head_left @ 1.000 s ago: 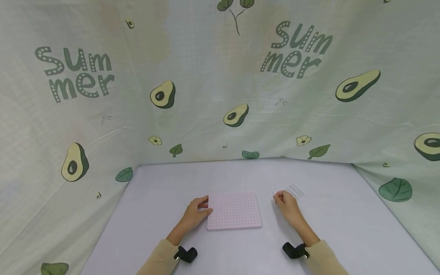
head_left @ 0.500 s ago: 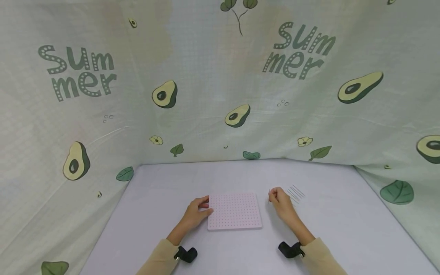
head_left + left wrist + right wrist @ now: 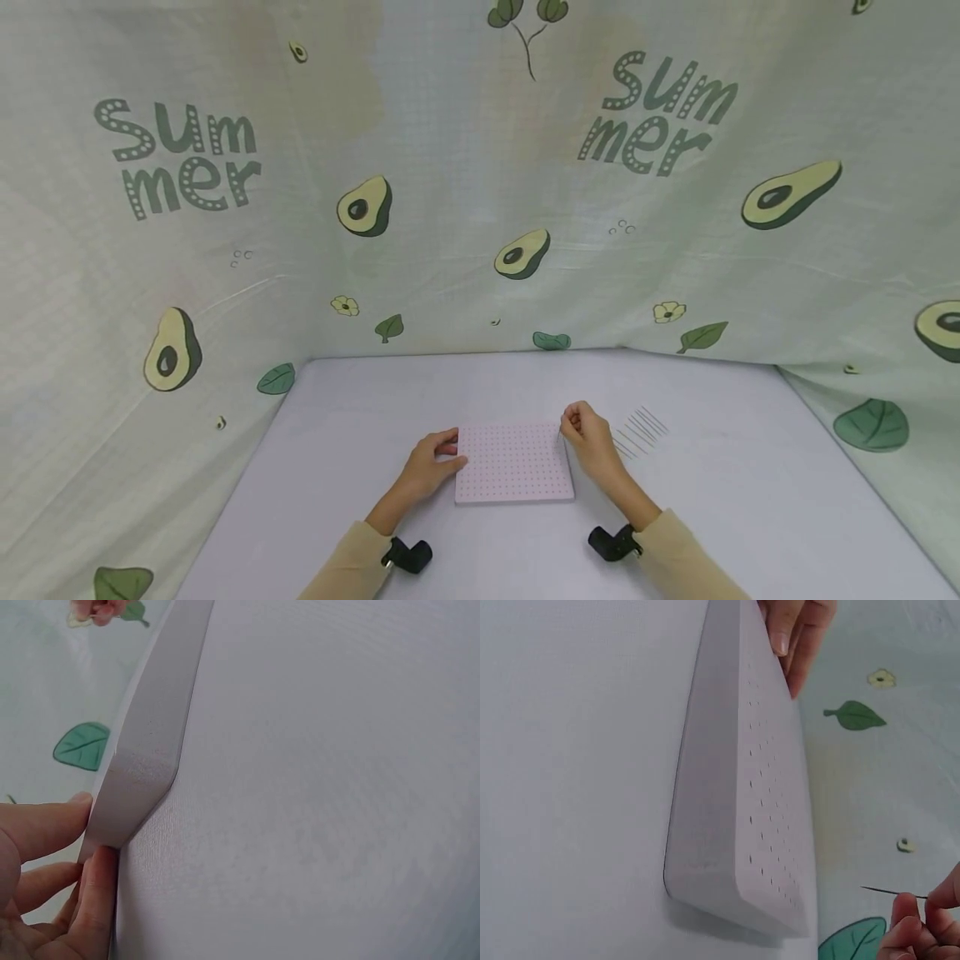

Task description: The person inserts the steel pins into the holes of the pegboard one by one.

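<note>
A flat pink board (image 3: 516, 465) with rows of small holes lies on the white table. My left hand (image 3: 426, 468) holds its left edge, thumb on the top face and fingers against the side, as the left wrist view shows. Over the board's far right corner, my right hand (image 3: 591, 437) pinches a thin metal pin (image 3: 881, 889) between thumb and fingertips. One end of the pin sticks out past the fingers in the right wrist view. From that side the board's thick rounded edge (image 3: 705, 787) shows.
Several thin metal pins (image 3: 643, 429) lie side by side on the table (image 3: 735, 500), right of the right hand. A cloth backdrop (image 3: 435, 275) with avocado and leaf prints hangs behind the table and along its sides.
My right hand has moved left with the pin, from beside the loose pins to the board's far right corner. More of the loose pins now show. My left hand stays on the board.
</note>
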The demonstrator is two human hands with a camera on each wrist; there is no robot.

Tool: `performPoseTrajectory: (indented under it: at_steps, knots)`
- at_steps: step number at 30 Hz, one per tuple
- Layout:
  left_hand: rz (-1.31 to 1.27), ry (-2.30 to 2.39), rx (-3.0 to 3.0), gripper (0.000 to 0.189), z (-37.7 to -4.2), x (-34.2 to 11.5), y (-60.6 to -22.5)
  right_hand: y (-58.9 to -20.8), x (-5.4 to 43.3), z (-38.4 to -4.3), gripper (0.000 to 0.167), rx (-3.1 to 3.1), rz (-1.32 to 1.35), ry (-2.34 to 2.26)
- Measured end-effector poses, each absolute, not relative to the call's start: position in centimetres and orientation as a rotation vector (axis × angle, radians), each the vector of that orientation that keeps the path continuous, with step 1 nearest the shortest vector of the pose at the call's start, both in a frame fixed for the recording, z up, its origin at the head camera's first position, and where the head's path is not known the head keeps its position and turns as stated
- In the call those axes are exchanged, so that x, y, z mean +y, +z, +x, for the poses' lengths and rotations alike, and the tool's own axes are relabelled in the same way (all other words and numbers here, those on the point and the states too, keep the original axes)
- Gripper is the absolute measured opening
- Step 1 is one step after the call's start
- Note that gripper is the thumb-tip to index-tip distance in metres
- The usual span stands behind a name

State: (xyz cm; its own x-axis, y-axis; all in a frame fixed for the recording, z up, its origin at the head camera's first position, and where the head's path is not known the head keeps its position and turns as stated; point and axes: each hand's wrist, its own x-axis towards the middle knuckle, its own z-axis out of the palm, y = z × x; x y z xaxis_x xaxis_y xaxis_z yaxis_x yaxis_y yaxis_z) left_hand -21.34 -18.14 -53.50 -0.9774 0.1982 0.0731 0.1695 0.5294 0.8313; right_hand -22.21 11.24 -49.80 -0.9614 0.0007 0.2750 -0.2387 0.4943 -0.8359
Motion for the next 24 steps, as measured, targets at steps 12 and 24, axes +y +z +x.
performPoseTrajectory:
  at_steps: [12,24]
  knots:
    - [0.347,1.485,2.716,0.056,-21.5,-18.1,-53.7,-50.4,7.4,-22.7,0.005,-2.422,0.415,1.542]
    - [0.309,1.499,2.694,0.056,-21.4,-18.1,-53.5,-51.2,4.9,-23.1,0.006,-2.418,0.579,1.623]
